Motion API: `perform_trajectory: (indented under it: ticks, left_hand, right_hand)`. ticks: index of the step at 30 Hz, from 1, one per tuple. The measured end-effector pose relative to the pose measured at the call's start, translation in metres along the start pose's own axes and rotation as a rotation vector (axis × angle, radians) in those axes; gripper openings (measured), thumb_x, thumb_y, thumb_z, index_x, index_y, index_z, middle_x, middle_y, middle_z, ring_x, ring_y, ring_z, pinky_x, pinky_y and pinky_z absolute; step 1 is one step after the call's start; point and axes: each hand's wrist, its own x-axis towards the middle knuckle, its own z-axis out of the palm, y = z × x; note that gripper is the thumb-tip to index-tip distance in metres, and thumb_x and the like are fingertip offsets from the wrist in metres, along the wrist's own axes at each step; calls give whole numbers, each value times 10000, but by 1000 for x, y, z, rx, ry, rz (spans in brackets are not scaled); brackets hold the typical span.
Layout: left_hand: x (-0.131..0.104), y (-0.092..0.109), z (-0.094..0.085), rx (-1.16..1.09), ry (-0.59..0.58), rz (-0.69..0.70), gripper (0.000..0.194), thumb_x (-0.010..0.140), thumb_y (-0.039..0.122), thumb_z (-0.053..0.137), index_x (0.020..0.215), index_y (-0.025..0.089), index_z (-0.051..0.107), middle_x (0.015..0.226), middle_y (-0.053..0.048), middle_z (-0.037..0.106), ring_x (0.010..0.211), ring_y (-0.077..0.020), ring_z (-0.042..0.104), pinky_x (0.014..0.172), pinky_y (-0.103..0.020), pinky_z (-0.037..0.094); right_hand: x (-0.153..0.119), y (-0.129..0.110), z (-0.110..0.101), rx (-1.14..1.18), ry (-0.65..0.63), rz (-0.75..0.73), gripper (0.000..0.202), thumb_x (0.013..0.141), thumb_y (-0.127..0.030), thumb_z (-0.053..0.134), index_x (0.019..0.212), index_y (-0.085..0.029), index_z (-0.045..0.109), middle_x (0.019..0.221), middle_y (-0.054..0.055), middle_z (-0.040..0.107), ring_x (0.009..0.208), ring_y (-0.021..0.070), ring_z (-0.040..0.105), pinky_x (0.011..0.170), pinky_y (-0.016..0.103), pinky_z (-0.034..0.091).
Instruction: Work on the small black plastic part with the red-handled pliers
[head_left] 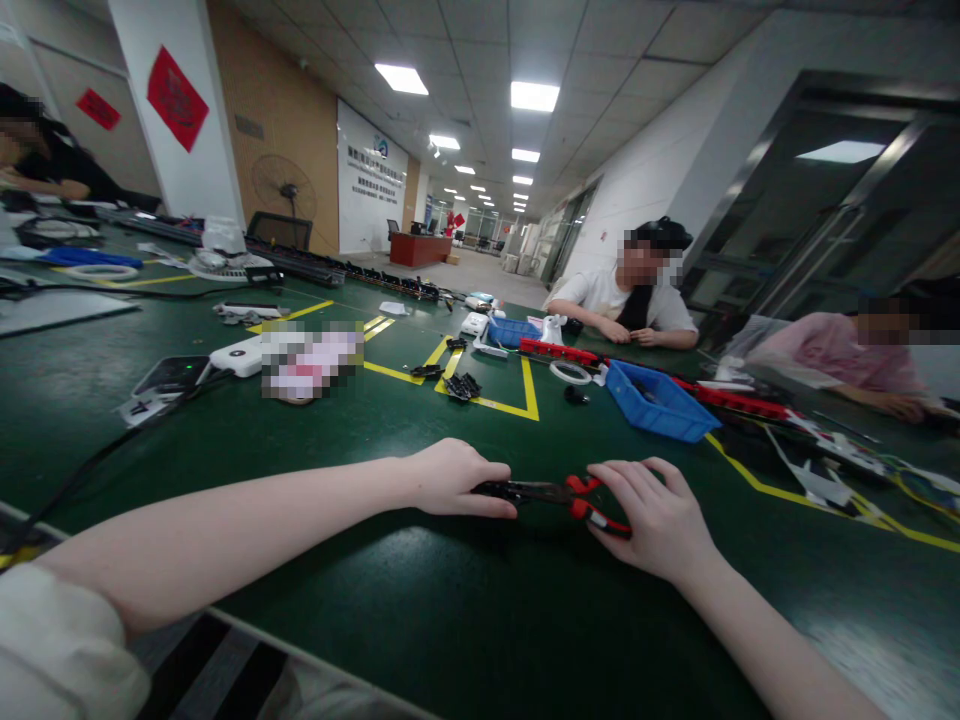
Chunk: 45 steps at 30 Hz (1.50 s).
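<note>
My right hand point(651, 510) is wrapped around the red and black handles of a pair of pliers point(579, 497), which lies level just above the green table point(420, 610). The pliers' jaws point left and meet a small black part point(491, 489). My left hand point(457, 478) pinches that black part between thumb and fingers. Its exact kind cannot be made out. Farther up the table, a small pile of similar black pieces point(461, 386) lies by the yellow tape, with a few more black pieces point(427, 371) close by.
A blue bin point(660, 400) stands right of the tape marks, beside a white ring point(570, 372). A phone point(313, 366), a white device point(240, 354) and a black cable point(97, 455) lie at left. Across the table sit a person in white point(637, 300) and one in pink point(840, 350).
</note>
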Motion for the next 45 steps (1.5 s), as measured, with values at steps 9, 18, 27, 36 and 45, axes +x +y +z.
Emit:
perform_trajectory:
  ticks: [9, 18, 27, 36, 45]
  left_hand:
    - [0, 1, 0, -66, 27, -72, 440, 874, 629, 466, 987, 216, 565, 738, -9, 642, 653, -178, 635, 514, -222, 343]
    - [0, 3, 2, -148, 62, -91, 392, 859, 518, 571, 1115, 225, 527, 927, -20, 671, 773, -181, 652, 604, -230, 410]
    - [-1, 3, 2, -109, 83, -13, 419, 895, 535, 509, 1164, 216, 542, 1020, -41, 618, 776, -173, 643, 632, -249, 439]
    - [-2, 2, 2, -101, 71, 17, 451, 919, 519, 478, 1274, 241, 492, 1070, -43, 610, 843, -191, 643, 677, -255, 452]
    - [-3, 4, 2, -105, 107, 15, 503, 938, 464, 475, 1393, 273, 380, 1115, -42, 597, 845, -183, 632, 694, -247, 448]
  right_hand:
    - [-2, 0, 0, -4, -19, 3, 385, 770, -318, 572, 1111, -139, 582, 967, 122, 675, 858, 249, 611, 839, 407, 357]
    - [0, 0, -1, 26, -37, 21, 405, 749, -315, 587, 1111, -134, 573, 937, 118, 669, 845, 245, 609, 805, 390, 384]
    - [2, -1, -1, -18, -52, 64, 502, 786, -319, 574, 1254, -142, 525, 1056, 124, 659, 911, 254, 600, 867, 414, 366]
    - [1, -1, 0, -13, -60, 46, 388, 776, -330, 574, 1119, -149, 587, 997, 116, 673, 868, 247, 605, 869, 419, 371]
    - [2, -3, -2, 39, -77, 52, 360, 751, -319, 581, 1063, -140, 595, 945, 109, 674, 846, 231, 607, 837, 386, 381]
